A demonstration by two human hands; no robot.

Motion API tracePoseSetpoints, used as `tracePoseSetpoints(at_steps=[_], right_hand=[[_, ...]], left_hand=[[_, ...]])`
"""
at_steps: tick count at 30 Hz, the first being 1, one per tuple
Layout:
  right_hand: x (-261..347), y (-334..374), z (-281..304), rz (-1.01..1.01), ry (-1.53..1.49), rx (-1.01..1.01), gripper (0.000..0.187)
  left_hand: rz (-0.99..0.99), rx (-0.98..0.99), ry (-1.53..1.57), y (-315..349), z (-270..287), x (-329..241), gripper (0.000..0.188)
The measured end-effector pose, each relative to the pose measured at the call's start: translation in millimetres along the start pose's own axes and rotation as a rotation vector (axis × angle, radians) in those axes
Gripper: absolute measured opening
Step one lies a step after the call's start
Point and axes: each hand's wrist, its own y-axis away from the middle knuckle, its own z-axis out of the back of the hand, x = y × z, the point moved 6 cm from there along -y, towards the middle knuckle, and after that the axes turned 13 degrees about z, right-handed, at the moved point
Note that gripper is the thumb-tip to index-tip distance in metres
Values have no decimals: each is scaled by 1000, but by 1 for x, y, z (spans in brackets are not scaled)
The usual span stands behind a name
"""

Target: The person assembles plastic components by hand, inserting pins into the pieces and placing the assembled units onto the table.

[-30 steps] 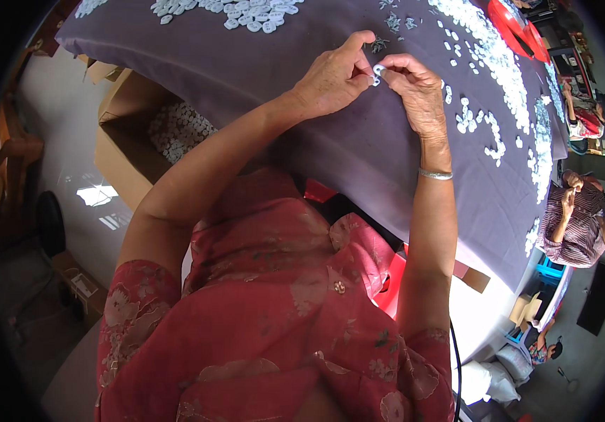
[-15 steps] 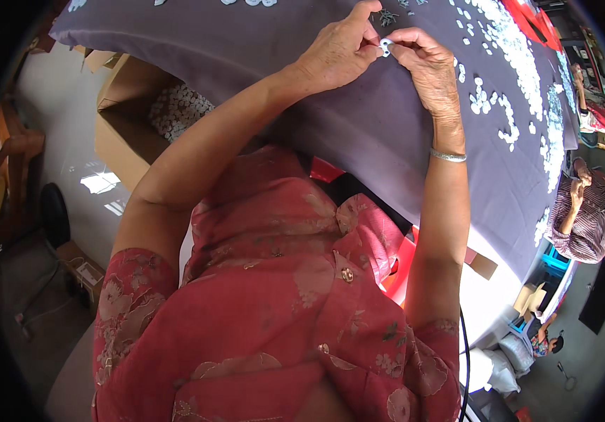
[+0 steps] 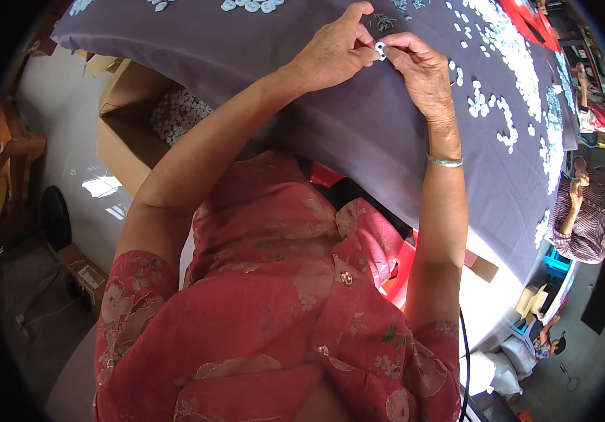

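Observation:
Between my two hands, over the dark cloth, is a small white plastic piece (image 3: 380,50) with dark holes. My left hand (image 3: 332,58) pinches it from the left, thumb and fingertip close together. From the other side, my right hand (image 3: 425,76) grips its edge between thumb and forefinger. Part of the piece is hidden by the fingertips. Just beyond them lies a little heap of thin metal screws (image 3: 385,22).
A grey-purple cloth (image 3: 358,119) covers the table. Many white pieces (image 3: 510,63) are strewn along its right side, near a red tray (image 3: 531,24). At left stands a cardboard box (image 3: 123,133) holding white pieces (image 3: 179,116). Co-workers (image 3: 587,218) sit at right.
The white piece has turned between my fingertips and now shows less of its face. Both hands have shifted slightly left in the picture, still pinching it.

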Motion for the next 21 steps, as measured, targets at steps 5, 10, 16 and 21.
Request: tracePoseSetpoints(at_steps=[5, 10, 16, 21], right_hand=[[6, 3, -4, 103, 94, -55, 18], [27, 2, -10, 108, 282, 33, 23], [16, 7, -7, 145, 321, 5, 25], [19, 6, -11, 171, 257, -21, 24]], left_hand=[[-116, -8, -15, 0, 1, 0, 61], [-104, 195, 244, -8, -4, 26, 71], [453, 369, 384, -10, -5, 20, 61], [427, 371, 428, -8, -1, 21, 59]])
